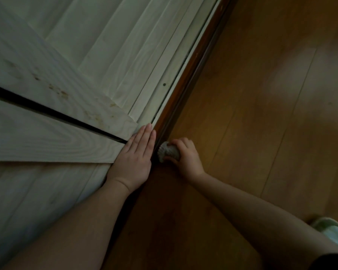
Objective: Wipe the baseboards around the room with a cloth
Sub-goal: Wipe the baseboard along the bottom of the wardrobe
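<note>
Gripping a small bunched cloth [168, 152], my right hand [184, 158] has its fingers curled over the top and the thumb tucked beneath, so the wad is pinched firmly. Cloth and hand sit low against the baseboard [185, 78], a dark reddish-brown strip with a smooth, faintly glossy face that runs diagonally from the top of the view down toward me. A thin pale edge lines its upper side.

Beside it, my left hand [137, 154] lies flat with fingers straight and pressed together, holding nothing. Its palm rests on a door [53, 131], and its fingertips reach the frame just above the baseboard. The two hands are near each other, with the dark strip between them.

Pale wood with swirling grain covers the door, which has flat panels and stepped mouldings. A dark narrow gap [53, 112] cuts across it at an angle. Some brownish smudges [62, 94] mark the surface above that gap. A small round screw head [164, 84] sits in the pale frame strip.

On the right, the floor [271, 114] is warm orange-brown laminate in long planks with thin seams, and soft patches of light shine on it. At the lower right corner I see a pale green slipper [328, 228], partly hidden behind my right forearm. Lighting is dim, and I can read no writing or labels anywhere.
</note>
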The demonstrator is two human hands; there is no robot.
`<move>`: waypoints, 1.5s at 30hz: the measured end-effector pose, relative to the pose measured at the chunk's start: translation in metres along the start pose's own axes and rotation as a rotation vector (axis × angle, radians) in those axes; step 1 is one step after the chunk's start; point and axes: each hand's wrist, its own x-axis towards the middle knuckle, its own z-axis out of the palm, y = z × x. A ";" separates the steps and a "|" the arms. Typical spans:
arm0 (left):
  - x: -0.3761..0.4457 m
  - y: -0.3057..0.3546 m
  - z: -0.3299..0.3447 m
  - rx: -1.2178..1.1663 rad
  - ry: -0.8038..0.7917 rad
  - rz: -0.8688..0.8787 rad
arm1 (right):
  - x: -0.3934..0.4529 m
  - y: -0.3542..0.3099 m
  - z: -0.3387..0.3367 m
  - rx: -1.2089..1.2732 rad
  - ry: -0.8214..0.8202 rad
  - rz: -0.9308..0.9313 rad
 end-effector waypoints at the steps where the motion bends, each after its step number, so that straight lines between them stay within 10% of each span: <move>1: 0.000 -0.001 0.000 -0.002 0.004 0.001 | 0.011 0.006 -0.010 0.005 -0.007 0.014; 6: -0.001 -0.001 0.002 0.006 -0.003 -0.001 | 0.132 0.036 -0.086 0.015 0.272 0.297; 14: 0.000 -0.001 -0.001 -0.034 0.008 0.009 | 0.220 0.057 -0.151 -0.153 0.234 0.383; 37: -0.001 0.009 -0.011 -0.065 -0.119 -0.055 | 0.040 0.042 -0.102 -0.140 0.124 0.179; 45: 0.135 0.026 -0.028 -0.008 -0.051 -0.083 | 0.028 0.077 -0.131 -0.068 0.231 0.167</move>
